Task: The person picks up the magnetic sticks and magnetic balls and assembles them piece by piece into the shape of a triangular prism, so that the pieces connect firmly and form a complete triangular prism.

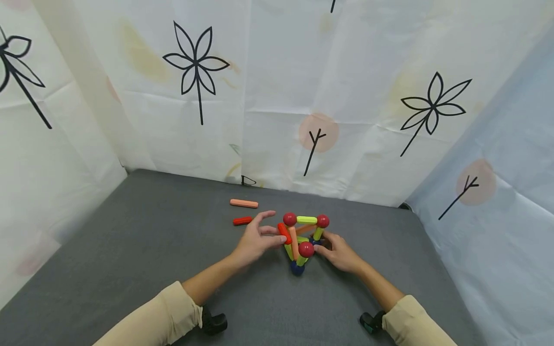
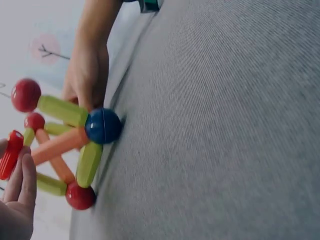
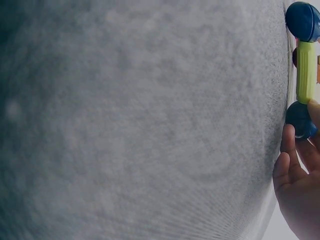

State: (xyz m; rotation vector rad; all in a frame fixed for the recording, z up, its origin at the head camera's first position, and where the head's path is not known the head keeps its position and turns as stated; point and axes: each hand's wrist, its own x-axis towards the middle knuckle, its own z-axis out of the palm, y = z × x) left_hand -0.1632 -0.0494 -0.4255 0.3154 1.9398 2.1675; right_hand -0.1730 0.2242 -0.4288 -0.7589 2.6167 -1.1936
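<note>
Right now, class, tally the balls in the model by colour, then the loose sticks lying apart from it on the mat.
Red balls: 3
Blue balls in view: 2
Loose sticks on the mat, one peach and one red: 2
Total: 7

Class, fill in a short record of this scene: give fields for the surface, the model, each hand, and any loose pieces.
Surface: grey table, patterned curtain behind.
Model: rod-and-ball frame of green and orange rods, red balls on top, blue balls at the base.
Left hand: left hand touches a red rod at the frame's side.
Right hand: right hand rests at the frame's base, fingers against a blue ball.
Loose pieces: pink rod and another red rod lie beyond the left hand.
</note>
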